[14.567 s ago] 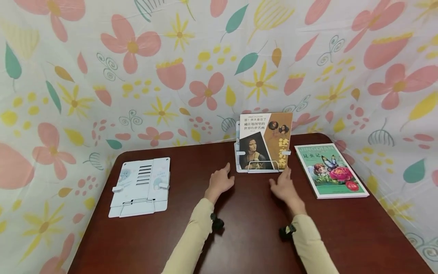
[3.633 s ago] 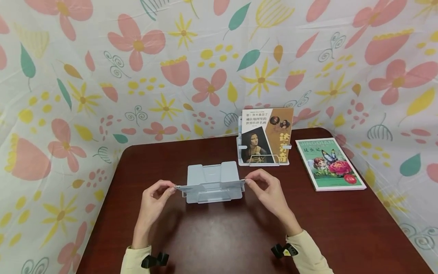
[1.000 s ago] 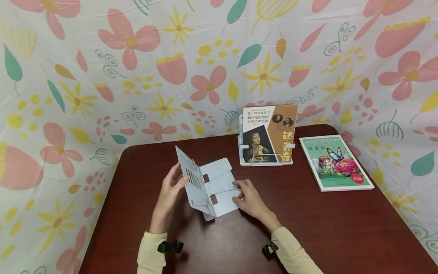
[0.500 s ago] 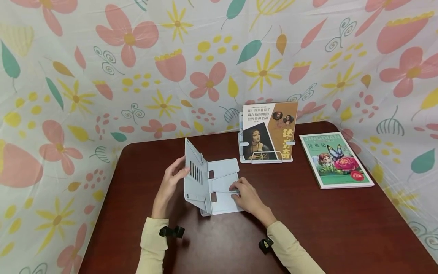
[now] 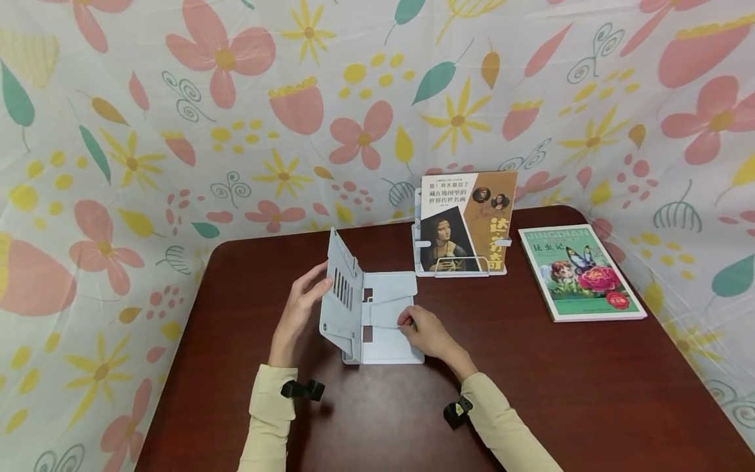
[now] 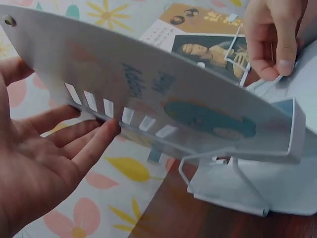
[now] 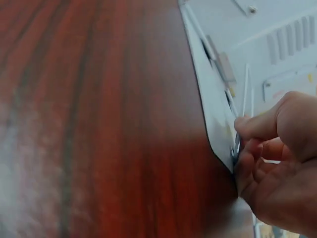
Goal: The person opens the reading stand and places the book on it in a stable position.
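Observation:
A white folding book stand [image 5: 389, 344] stands partly unfolded mid-table, its base flat and its slotted panel [image 5: 341, 288] tilted up on the left. My left hand [image 5: 302, 305] grips that panel by its outer side; the left wrist view has its fingers by the slots [image 6: 109, 107]. At the base's right side, my right hand [image 5: 429, 333] pinches a thin support wire [image 7: 238, 141] between thumb and fingers. Part of the wire is hidden behind that hand. In the left wrist view a wire page rest [image 6: 228, 202] hangs at the panel's lower edge.
Behind, a second book stand [image 5: 418, 226] bears an upright book with a portrait cover [image 5: 472, 223]. A green book [image 5: 580, 275] lies flat at the right of the brown table [image 5: 554, 400]. A flowered cloth [image 5: 236, 131] hangs at the back and sides.
The stand, once folded flat at the far left, was brought to the middle and turned sideways. My right hand went from its panel to its base. In the last second the stand rotated slightly.

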A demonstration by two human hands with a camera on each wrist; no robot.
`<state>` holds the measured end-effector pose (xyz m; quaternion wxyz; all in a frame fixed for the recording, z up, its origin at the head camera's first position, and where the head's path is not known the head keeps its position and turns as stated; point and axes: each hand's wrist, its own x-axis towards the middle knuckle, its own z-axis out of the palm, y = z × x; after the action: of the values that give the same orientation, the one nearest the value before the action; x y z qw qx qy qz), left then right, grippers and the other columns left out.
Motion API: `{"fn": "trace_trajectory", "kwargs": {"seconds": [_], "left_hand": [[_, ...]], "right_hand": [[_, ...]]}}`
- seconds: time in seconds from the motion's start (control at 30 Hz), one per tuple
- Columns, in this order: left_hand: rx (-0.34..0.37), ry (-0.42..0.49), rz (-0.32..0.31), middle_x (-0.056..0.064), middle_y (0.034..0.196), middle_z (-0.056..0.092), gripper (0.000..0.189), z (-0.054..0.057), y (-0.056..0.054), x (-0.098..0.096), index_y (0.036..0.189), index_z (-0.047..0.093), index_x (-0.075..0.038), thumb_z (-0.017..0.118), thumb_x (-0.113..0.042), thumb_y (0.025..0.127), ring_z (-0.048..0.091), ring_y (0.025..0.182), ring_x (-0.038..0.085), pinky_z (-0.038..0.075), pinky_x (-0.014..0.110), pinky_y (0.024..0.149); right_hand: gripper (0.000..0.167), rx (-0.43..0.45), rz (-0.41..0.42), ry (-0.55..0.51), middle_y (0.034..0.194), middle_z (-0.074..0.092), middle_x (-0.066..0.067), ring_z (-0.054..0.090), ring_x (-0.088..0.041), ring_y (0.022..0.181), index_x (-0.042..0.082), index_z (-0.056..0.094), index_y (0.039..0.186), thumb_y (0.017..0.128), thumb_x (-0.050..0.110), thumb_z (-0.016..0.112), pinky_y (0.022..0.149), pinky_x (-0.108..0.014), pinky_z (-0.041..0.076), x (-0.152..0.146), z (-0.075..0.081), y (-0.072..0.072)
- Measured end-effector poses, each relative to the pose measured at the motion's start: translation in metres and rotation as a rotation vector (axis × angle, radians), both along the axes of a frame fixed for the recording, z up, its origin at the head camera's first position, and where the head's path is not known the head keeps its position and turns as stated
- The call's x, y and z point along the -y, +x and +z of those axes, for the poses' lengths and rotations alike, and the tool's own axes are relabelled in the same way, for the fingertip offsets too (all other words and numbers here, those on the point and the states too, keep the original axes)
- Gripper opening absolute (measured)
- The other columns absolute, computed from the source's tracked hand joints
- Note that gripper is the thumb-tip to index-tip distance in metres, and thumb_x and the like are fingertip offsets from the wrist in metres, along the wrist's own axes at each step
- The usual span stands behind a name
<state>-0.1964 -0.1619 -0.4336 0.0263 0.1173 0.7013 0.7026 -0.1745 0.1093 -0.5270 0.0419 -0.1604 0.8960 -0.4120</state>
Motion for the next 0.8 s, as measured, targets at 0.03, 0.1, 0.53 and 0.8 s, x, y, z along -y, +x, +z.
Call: {"fn": "trace_trajectory", "kwargs": {"seconds": [0.03,0.1,0.53,0.8], "left_hand": [[0.000,-0.012,0.007,0.029,0.140,0.056,0.049,0.001,0.000,-0.003,0.145,0.051,0.004,0.056,-0.013,0.099,0.061,0.110,0.009,0.051,0.020,0.093],[-0.002,-0.056,0.017,0.027,0.141,0.057,0.049,0.004,0.002,-0.011,0.146,0.051,0.001,0.057,-0.014,0.099,0.060,0.114,0.012,0.050,0.019,0.094],[-0.078,-0.416,0.012,0.015,0.149,0.054,0.059,0.011,0.010,-0.080,0.150,0.050,-0.017,0.068,-0.035,0.097,0.059,0.131,0.031,0.053,0.046,0.102],[-0.095,-0.453,0.040,0.013,0.151,0.052,0.061,0.009,0.012,-0.096,0.149,0.051,-0.015,0.069,-0.038,0.096,0.056,0.135,0.025,0.054,0.042,0.101]], "right_hand": [[0.005,0.005,0.004,-0.015,0.087,0.060,-0.004,0.052,-0.011,0.076,0.003,0.065,0.092,0.096,0.006,0.064,0.070,-0.025,0.046,-0.002,-0.001,-0.001],[0.006,0.012,0.014,-0.043,0.087,0.060,-0.005,0.051,-0.011,0.074,0.001,0.066,0.094,0.096,0.006,0.064,0.069,-0.024,0.045,-0.005,-0.003,-0.001],[0.005,0.008,-0.004,-0.104,0.086,0.062,-0.004,0.049,-0.006,0.070,0.001,0.066,0.095,0.095,0.006,0.065,0.066,-0.021,0.043,-0.007,-0.008,0.001],[0.004,-0.011,-0.022,-0.136,0.085,0.061,-0.002,0.048,-0.005,0.070,0.003,0.067,0.096,0.093,0.003,0.064,0.066,-0.020,0.042,-0.010,-0.012,0.002]]}}
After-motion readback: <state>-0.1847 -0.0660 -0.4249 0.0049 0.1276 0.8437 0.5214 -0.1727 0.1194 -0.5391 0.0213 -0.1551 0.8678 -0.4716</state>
